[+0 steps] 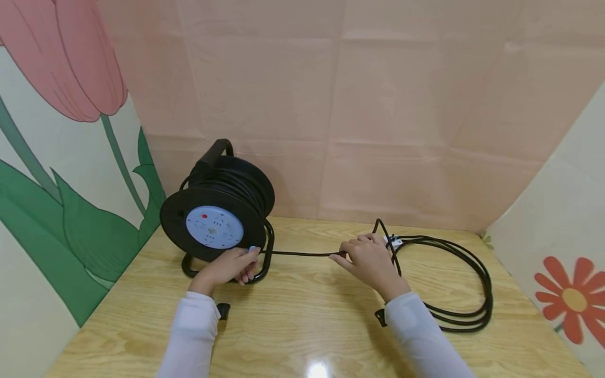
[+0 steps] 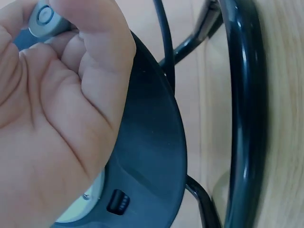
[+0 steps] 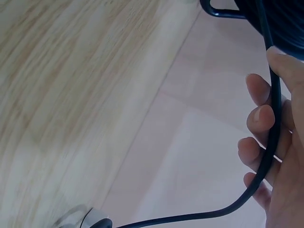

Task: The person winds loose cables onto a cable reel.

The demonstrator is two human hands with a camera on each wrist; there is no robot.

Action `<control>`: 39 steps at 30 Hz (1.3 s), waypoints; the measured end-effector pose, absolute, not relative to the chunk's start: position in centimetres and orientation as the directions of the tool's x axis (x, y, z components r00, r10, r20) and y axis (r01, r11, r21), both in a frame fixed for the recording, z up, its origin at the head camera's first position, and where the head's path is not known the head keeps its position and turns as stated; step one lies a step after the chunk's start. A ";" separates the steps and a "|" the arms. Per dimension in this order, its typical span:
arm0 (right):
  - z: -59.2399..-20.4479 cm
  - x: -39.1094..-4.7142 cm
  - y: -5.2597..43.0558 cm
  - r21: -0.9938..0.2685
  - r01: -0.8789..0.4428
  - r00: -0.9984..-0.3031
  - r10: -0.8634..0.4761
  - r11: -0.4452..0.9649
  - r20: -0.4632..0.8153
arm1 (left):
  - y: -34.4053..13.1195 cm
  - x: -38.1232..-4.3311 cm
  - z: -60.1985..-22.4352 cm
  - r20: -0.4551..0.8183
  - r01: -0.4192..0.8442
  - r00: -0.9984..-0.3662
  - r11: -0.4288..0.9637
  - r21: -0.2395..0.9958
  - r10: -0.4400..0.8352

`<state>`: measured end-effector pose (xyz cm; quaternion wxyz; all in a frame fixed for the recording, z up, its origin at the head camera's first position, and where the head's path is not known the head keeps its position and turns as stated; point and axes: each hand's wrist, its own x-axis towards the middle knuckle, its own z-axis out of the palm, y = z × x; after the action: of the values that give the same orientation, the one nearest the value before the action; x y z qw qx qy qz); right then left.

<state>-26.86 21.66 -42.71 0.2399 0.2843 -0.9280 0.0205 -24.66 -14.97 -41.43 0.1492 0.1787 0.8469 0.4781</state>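
A black cable reel [image 1: 170, 223] with a pale blue socket face [image 1: 215, 227] stands on its tubular frame at the left. My left hand [image 1: 230, 265] holds the small blue-grey knob [image 2: 46, 19] at the lower right of the reel's face, thumb and fingers around it. From the reel a black cable [image 1: 300, 254] runs straight across to my right hand [image 1: 371, 262]. The fingers of that hand curl round the cable, the thumb laid along it in the right wrist view. Beyond the hand, the cable loops up and drops toward a loose coil [image 1: 487, 294].
A white plug [image 1: 393, 242] lies beside the coil at the right. The wooden table [image 1: 283, 325] meets a pink sheet [image 1: 387, 131] at the back. Painted walls with flowers close off both sides. The reel's black handle [image 1: 212, 155] rises at its top.
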 end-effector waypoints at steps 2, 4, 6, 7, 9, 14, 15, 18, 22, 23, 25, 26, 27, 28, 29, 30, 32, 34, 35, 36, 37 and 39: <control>-42.7 -26.8 21.6 0.093 -0.543 -0.718 -0.519 0.834 0.464 | -15.0 -24.7 -41.6 -0.083 0.158 -0.888 0.469 0.869 0.453; -42.8 -26.8 21.4 0.087 -0.549 -0.713 -0.520 0.831 0.470 | -15.2 -24.7 -41.7 -0.087 0.155 -0.885 0.465 0.872 0.457; -42.7 -26.8 21.2 0.081 -0.551 -0.713 -0.519 0.831 0.472 | -15.3 -24.7 -41.8 -0.092 0.154 -0.882 0.466 0.871 0.463; -42.7 -26.8 21.0 0.076 -0.551 -0.715 -0.517 0.831 0.471 | -15.4 -24.7 -41.8 -0.096 0.152 -0.881 0.468 0.871 0.464; -42.7 -26.8 20.8 0.074 -0.550 -0.717 -0.516 0.832 0.470 | -15.6 -24.7 -41.9 -0.104 0.148 -0.879 0.474 0.868 0.466; -42.9 -27.0 20.4 0.067 -0.555 -0.721 -0.520 0.829 0.459 | -16.1 -24.7 -42.1 -0.131 0.124 -0.875 0.478 0.870 0.466; -42.8 -27.0 20.3 0.067 -0.556 -0.724 -0.522 0.829 0.451 | -16.2 -24.7 -42.1 -0.135 0.121 -0.874 0.477 0.870 0.467; -42.8 -27.0 20.1 0.063 -0.558 -0.732 -0.526 0.828 0.434 | -16.4 -24.8 -42.3 -0.139 0.119 -0.870 0.475 0.872 0.472; -42.9 -27.0 19.8 0.064 -0.558 -0.738 -0.530 0.827 0.417 | -16.7 -24.9 -42.6 -0.139 0.122 -0.866 0.473 0.873 0.480; -42.9 -27.0 19.8 0.061 -0.561 -0.737 -0.532 0.825 0.416 | -16.8 -24.9 -42.6 -0.140 0.122 -0.865 0.473 0.873 0.482; -43.0 -26.9 19.6 0.056 -0.567 -0.736 -0.536 0.822 0.414 | -16.9 -24.9 -42.7 -0.143 0.122 -0.862 0.472 0.873 0.486; -43.0 -26.9 19.6 0.052 -0.571 -0.735 -0.538 0.820 0.412 | -17.0 -24.9 -42.7 -0.144 0.121 -0.861 0.472 0.873 0.487; -43.0 -26.9 19.5 0.048 -0.574 -0.735 -0.541 0.817 0.409 | -17.0 -24.9 -42.7 -0.146 0.120 -0.860 0.471 0.874 0.489; -43.0 -26.9 19.4 0.042 -0.578 -0.735 -0.543 0.815 0.406 | -17.1 -24.9 -42.6 -0.149 0.116 -0.859 0.470 0.875 0.490; -43.0 -26.8 19.4 0.037 -0.579 -0.738 -0.542 0.815 0.401 | -17.1 -24.8 -42.6 -0.153 0.111 -0.859 0.469 0.876 0.489; -43.0 -26.8 19.3 0.035 -0.579 -0.740 -0.543 0.815 0.397 | -17.2 -24.8 -42.6 -0.158 0.106 -0.858 0.469 0.877 0.488; -43.1 -26.9 19.3 0.034 -0.581 -0.741 -0.546 0.813 0.390 | -17.3 -24.7 -42.6 -0.167 0.093 -0.859 0.469 0.878 0.484; -43.2 -26.9 19.2 0.023 -0.582 -0.743 -0.543 0.813 0.391 | -17.5 -24.7 -42.7 -0.174 0.083 -0.860 0.468 0.880 0.480; -43.2 -26.9 19.3 0.017 -0.581 -0.744 -0.539 0.814 0.395 | -17.6 -24.7 -42.8 -0.176 0.080 -0.860 0.468 0.880 0.478; -43.2 -26.9 19.3 0.009 -0.581 -0.744 -0.535 0.814 0.400 | -17.7 -24.7 -42.8 -0.178 0.077 -0.861 0.469 0.880 0.476; -43.2 -26.9 19.3 0.002 -0.580 -0.745 -0.531 0.815 0.405 | -17.8 -24.7 -42.9 -0.180 0.073 -0.863 0.468 0.881 0.473; -43.2 -26.9 19.4 -0.009 -0.580 -0.743 -0.524 0.815 0.416 | -18.0 -24.7 -43.0 -0.184 0.066 -0.865 0.470 0.880 0.467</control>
<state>-26.87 19.36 -43.22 0.2013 0.2964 -0.9310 0.0692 -24.74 -17.98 -42.96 0.2047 0.1600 0.8326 0.4891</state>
